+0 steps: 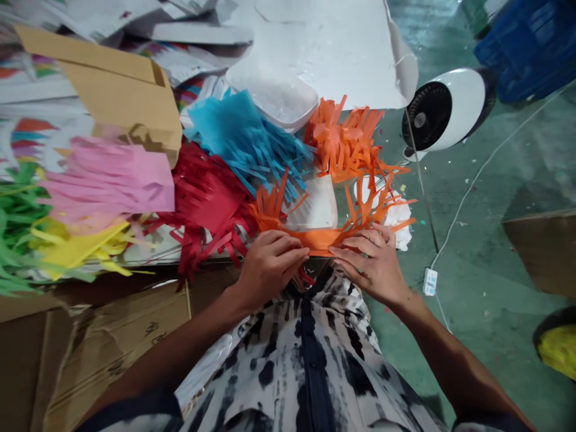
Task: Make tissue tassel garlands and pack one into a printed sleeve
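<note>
An orange fringed paper strip (321, 239) stretches between my two hands at the table's front edge, its cut fringes sticking up at both ends. My left hand (274, 261) pinches its left part, fingers closed over the paper. On the right part, my right hand (371, 261) grips with bent fingers and thumb. Just beyond lies a pile of orange fringed paper (344, 141). Red fringed paper (211, 195) is left of my left hand, with blue fringed paper (245, 135) behind it.
Pink (117, 180), yellow (81, 246) and green fringed paper (20, 222) lie at left near a brown cardboard box (121, 90). A white bowl (274, 96) stands at the back. On the right are a fan (454, 111), a cable (477, 174) and a power strip (430, 282).
</note>
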Action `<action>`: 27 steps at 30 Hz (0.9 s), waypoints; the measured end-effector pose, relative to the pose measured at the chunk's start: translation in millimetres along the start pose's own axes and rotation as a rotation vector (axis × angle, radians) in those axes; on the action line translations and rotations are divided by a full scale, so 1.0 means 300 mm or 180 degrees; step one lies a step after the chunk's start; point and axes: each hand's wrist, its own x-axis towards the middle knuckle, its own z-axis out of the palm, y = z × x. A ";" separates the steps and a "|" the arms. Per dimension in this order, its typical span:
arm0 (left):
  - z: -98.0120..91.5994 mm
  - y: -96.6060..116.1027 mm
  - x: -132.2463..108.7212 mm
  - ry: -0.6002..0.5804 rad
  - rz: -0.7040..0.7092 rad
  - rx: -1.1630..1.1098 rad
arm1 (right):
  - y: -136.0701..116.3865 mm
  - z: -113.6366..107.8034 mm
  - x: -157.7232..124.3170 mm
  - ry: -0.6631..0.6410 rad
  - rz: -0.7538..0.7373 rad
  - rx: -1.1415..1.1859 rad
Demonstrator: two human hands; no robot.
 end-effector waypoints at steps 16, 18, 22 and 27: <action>-0.007 -0.002 0.057 -0.0320 -0.0825 0.0906 | 0.010 0.007 0.145 -0.0533 0.0531 -0.0904; -0.008 -0.003 0.064 -0.0374 -0.0799 0.0955 | 0.019 0.007 0.152 -0.0562 0.0525 -0.0961; -0.008 0.002 0.070 -0.0365 -0.0783 0.1078 | 0.028 0.007 0.159 -0.0608 0.0464 -0.1113; -0.003 0.008 0.070 0.0022 -0.0005 0.1064 | 0.007 0.003 0.160 -0.0454 0.0474 -0.1294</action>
